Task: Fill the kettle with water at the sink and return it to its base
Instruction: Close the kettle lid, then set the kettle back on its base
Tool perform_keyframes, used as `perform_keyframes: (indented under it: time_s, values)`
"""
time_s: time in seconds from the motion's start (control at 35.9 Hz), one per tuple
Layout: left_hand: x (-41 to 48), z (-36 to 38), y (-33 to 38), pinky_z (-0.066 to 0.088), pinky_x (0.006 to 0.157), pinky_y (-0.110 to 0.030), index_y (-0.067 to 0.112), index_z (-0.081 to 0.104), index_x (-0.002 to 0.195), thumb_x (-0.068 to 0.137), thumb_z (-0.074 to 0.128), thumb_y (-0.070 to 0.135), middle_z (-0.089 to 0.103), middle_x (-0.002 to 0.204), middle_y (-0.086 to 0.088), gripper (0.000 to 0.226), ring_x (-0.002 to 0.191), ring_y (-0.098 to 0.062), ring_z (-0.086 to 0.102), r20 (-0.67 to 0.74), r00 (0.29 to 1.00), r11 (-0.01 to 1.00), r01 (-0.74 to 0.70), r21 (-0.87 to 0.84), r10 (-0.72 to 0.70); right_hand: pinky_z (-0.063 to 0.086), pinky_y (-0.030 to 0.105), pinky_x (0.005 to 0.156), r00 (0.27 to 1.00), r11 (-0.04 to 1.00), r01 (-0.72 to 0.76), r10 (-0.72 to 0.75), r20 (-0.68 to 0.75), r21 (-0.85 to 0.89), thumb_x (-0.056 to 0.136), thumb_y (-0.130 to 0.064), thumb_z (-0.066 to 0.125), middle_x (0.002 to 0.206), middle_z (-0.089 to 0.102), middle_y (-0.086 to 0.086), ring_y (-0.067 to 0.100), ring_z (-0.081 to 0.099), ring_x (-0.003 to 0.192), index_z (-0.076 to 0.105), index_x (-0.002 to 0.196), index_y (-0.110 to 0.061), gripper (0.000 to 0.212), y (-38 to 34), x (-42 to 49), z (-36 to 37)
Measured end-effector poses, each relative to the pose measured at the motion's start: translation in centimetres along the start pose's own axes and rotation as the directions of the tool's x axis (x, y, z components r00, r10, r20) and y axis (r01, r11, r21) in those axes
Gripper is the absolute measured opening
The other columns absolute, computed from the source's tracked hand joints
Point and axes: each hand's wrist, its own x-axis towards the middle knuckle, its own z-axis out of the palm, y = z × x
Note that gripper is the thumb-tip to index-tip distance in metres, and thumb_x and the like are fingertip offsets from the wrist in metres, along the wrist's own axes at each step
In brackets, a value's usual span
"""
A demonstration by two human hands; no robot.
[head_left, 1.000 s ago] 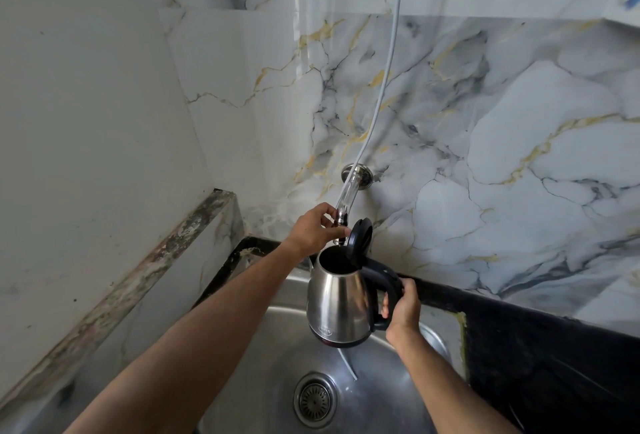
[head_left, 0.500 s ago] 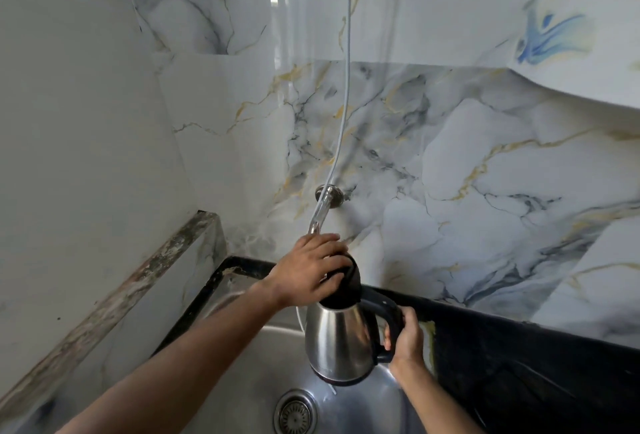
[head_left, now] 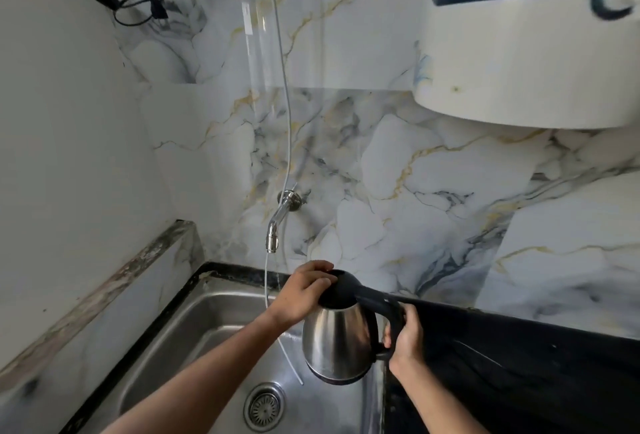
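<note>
Since a second ago the lid (head_left: 341, 289) got pushed down under the left hand (head_left: 304, 291); right hand (head_left: 405, 338) gripped the kettle (head_left: 337, 343) handle. Best keep it level, off the tap (head_left: 277, 225).

Showing bright, even daylight, soft and diffuse, no hard shadows. Throwing a vertical glare band down the glossy marble wall (head_left: 381, 173) near top centre. Catching bright reflections on the steel kettle (head_left: 334, 340) body and the sink (head_left: 194, 326) basin. Going dim on the black counter (head_left: 519, 364) at lower right, detail mostly lost. Bending lines at the edges, wide-angle stretch strongest in the corners. Smearing with motion blur at upper right, the white and blue appliance (head_left: 526, 52) looking soft. Keeping centre reasonably sharp, slight compression softness overall.
</note>
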Motion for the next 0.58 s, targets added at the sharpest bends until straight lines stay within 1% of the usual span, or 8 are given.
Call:
perform_keyframes:
  time_s: [0.08, 0.17, 0.22, 0.31, 0.39, 0.45, 0.5, 0.58]
  values:
    - [-1.0, 1.6, 2.5, 0.03, 0.095, -0.001, -0.002, 0.076, 0.103, 0.094, 0.051, -0.001, 0.058, 0.131, -0.004, 0.027, 0.124, -0.014, 0.049, -0.003, 0.998, 0.99, 0.065, -0.122, -0.066, 0.02, 0.024, 0.033, 1.0, 0.998, 0.021, -0.022, 0.018, 0.058, 0.083, -0.037, 0.051, 0.035, 0.036, 0.003, 0.017, 0.026, 0.028, 0.047, 0.04, -0.019, 0.047, -1.5, -0.8, -1.4]
    - [-2.1, 3.1, 5.5, 0.032, 0.111, -0.024, 0.0, 0.077, 0.104, 0.086, 0.05, 0.012, 0.058, 0.133, -0.004, 0.034, 0.129, -0.018, 0.046, -0.012, 0.999, 0.996, 0.034, -0.082, -0.035, 0.02, 0.023, 0.033, 0.998, 0.994, 0.047, -0.051, 0.033, 0.098, 0.088, -0.035, 0.047, 0.036, 0.037, 0.002, 0.016, 0.026, 0.029, 0.049, 0.04, -0.02, 0.05, -3.1, -1.6, -3.2]
    - [-2.4, 3.6, 6.7, 0.03, 0.115, -0.034, 0.002, 0.077, 0.105, 0.082, 0.049, 0.016, 0.058, 0.136, -0.006, 0.039, 0.131, -0.02, 0.046, 0.006, 1.0, 1.0, 0.0, -0.019, 0.0, 0.019, 0.025, 0.033, 0.997, 0.993, 0.062, -0.067, 0.047, 0.105, 0.089, -0.035, 0.045, 0.036, 0.035, 0.003, 0.017, 0.026, 0.03, 0.044, 0.042, -0.017, 0.051, -4.0, -1.8, -4.3]
    - [-3.0, 4.8, 7.7, 0.026, 0.117, -0.031, 0.006, 0.074, 0.114, 0.094, 0.052, 0.005, 0.053, 0.144, -0.002, 0.031, 0.136, -0.016, 0.04, 0.064, 0.997, 0.999, -0.043, 0.029, 0.041, 0.019, 0.028, 0.035, 0.994, 0.993, 0.069, -0.076, 0.072, 0.099, 0.087, -0.037, 0.045, 0.037, 0.034, 0.004, 0.018, 0.025, 0.032, 0.038, 0.047, -0.014, 0.047, -5.5, -2.2, -6.6]
    - [-4.1, 6.3, 8.1, 0.023, 0.116, -0.026, 0.016, 0.066, 0.13, 0.099, 0.048, 0.009, 0.045, 0.15, 0.006, 0.036, 0.138, -0.008, 0.035, 0.054, 0.998, 0.995, -0.036, -0.093, 0.041, 0.02, 0.027, 0.035, 0.991, 0.993, 0.088, -0.095, 0.091, 0.085, 0.087, -0.038, 0.044, 0.037, 0.034, 0.004, 0.018, 0.025, 0.032, 0.037, 0.046, -0.015, 0.047, -6.8, -2.5, -9.0]
    - [-4.9, 7.6, 8.8, 0.025, 0.118, -0.035, 0.021, 0.059, 0.137, 0.103, 0.043, 0.019, 0.045, 0.151, 0.004, 0.038, 0.14, -0.013, 0.036, -0.031, 0.997, 0.956, 0.053, -0.288, -0.065, 0.021, 0.027, 0.035, 0.99, 0.993, 0.101, -0.107, 0.089, 0.068, 0.087, -0.039, 0.043, 0.037, 0.034, 0.003, 0.018, 0.025, 0.032, 0.038, 0.044, -0.016, 0.049, -7.6, -2.7, -10.8]
    - [-5.6, 8.6, 8.6, 0.026, 0.117, -0.044, 0.025, 0.051, 0.142, 0.104, 0.035, 0.036, 0.046, 0.151, -0.001, 0.042, 0.14, -0.021, 0.039, -0.061, 0.971, 0.879, 0.182, -0.44, -0.231, 0.021, 0.028, 0.035, 0.99, 0.992, 0.112, -0.116, 0.078, 0.059, 0.086, -0.041, 0.043, 0.037, 0.034, 0.003, 0.018, 0.025, 0.032, 0.039, 0.044, -0.017, 0.049, -8.3, -2.7, -12.5]
    - [-6.6, 10.3, 7.3, 0.034, 0.11, -0.058, 0.024, 0.056, 0.137, 0.097, 0.023, 0.066, 0.055, 0.143, -0.005, 0.067, 0.132, -0.03, 0.047, 0.127, 0.906, 0.706, 0.397, -0.586, -0.404, 0.019, 0.029, 0.035, 0.988, 0.989, 0.136, -0.14, 0.06, 0.059, 0.084, -0.042, 0.044, 0.037, 0.035, 0.004, 0.019, 0.025, 0.033, 0.043, 0.046, -0.016, 0.046, -9.2, -2.8, -15.3]
